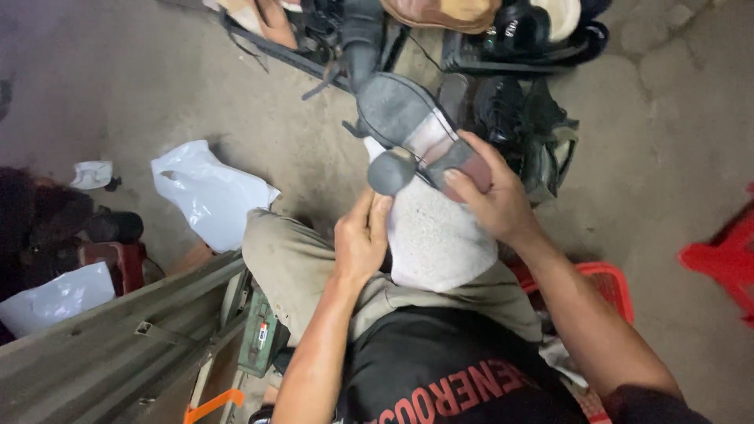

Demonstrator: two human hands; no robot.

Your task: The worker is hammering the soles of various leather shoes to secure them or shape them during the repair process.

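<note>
A dark shoe [408, 118] lies sole-up on a white cloth [436, 235] spread over my lap. Its grey sole faces me, and the heel end is under my fingers. My right hand [491, 192] grips the shoe near the heel. My left hand [360, 239] holds a round dark grey heel piece [391, 171] against the shoe's heel, thumb and fingers pinching it from below.
A pile of dark shoes and straps [503, 94] lies on the concrete floor ahead. A white plastic bag [208, 192] sits to the left. Red plastic baskets [609, 283] [726, 255] stand at my right. A grey metal beam [118, 338] and a green box [259, 334] are at lower left.
</note>
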